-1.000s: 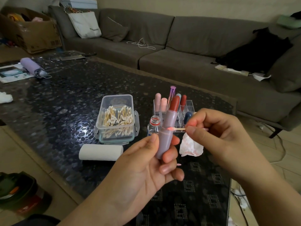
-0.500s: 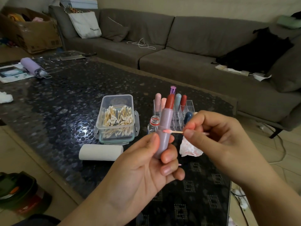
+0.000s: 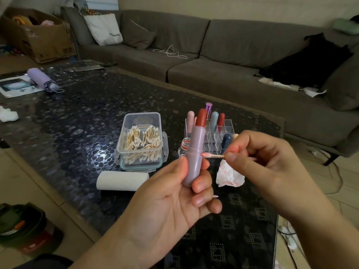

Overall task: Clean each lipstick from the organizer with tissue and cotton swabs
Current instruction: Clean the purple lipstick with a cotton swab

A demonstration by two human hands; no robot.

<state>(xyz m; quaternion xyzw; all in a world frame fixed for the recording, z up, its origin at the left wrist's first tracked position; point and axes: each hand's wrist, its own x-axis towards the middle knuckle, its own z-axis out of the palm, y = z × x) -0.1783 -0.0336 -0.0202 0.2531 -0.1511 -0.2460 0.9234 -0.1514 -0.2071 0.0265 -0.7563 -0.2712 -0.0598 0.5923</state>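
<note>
My left hand (image 3: 174, 200) grips an uncapped lilac lipstick (image 3: 195, 152) upright, its red bullet on top. My right hand (image 3: 258, 166) pinches a pink-stained cotton swab (image 3: 211, 155), and the swab's tip touches the tube's right side at the collar. Behind the lipstick stands the clear organizer (image 3: 227, 133) with several lipsticks in its cells. A crumpled, pink-stained tissue (image 3: 229, 175) lies on the table below my right hand. A clear box of cotton swabs (image 3: 141, 140) sits to the left of the organizer.
A white tissue roll (image 3: 122, 180) lies in front of the swab box. A small open glass bottle (image 3: 184, 146) stands beside the organizer. A dark pebbled table (image 3: 77, 117) holds a lilac folded umbrella (image 3: 41, 79) and a white wad (image 3: 7, 113) far left. A grey sofa runs behind.
My left hand has raised and straightened the lipstick a little. The swab tip has stayed against the tube's collar and shifted slightly along it.
</note>
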